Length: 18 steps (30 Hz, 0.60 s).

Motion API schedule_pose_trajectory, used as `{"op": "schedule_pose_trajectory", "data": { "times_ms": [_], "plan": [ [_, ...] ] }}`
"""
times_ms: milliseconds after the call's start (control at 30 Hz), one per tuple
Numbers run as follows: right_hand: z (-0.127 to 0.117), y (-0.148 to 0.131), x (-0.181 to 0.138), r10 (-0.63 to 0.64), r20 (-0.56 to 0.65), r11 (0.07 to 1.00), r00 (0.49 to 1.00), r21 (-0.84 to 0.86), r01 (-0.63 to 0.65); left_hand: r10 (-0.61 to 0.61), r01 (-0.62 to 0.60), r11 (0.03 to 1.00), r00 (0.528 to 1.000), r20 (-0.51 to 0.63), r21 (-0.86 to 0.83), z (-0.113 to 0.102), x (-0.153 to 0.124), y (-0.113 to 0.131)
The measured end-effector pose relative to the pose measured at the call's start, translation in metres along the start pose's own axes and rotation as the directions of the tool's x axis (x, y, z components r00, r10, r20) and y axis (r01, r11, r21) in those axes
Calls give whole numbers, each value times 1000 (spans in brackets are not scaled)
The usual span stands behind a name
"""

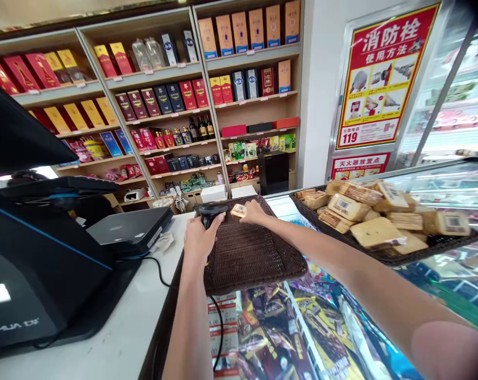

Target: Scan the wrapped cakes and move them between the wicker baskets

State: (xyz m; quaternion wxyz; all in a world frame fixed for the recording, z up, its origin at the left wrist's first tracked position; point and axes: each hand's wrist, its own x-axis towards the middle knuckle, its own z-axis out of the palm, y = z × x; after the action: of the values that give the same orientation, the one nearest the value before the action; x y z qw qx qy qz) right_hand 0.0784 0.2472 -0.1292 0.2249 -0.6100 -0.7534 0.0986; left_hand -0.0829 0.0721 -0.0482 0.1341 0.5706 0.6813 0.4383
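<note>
In the head view my left hand is wrapped round the handle of a black barcode scanner, whose head points to the right. My right hand pinches a small wrapped package with a printed label. The package is in front of the scanner head, a short gap apart. Both hands are over the far part of a dark brown woven tray. Its bare weave shows below them. The scanner's cable hangs down past the tray's near edge. My right fingertips are partly hidden by the hand.
A second woven basket at right is heaped with wrapped, labelled blocks. Below lies a glass-topped freezer with packaged goods. At left, a checkout terminal and a flat grey device stand on the white counter. Stocked shelves line the back.
</note>
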Motion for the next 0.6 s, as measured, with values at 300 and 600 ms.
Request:
{"op": "schedule_pose_trajectory", "data": {
  "times_ms": [300, 600],
  "plan": [
    [-68, 26, -90, -178, -292, 977, 940, 58, 203, 64, -9, 971, 974, 219, -241, 19, -24, 40],
    [-127, 53, -158, -157, -376, 987, 913, -30, 157, 138, -56, 965, 940, 313, -257, 41, -49, 90]
  ]
}}
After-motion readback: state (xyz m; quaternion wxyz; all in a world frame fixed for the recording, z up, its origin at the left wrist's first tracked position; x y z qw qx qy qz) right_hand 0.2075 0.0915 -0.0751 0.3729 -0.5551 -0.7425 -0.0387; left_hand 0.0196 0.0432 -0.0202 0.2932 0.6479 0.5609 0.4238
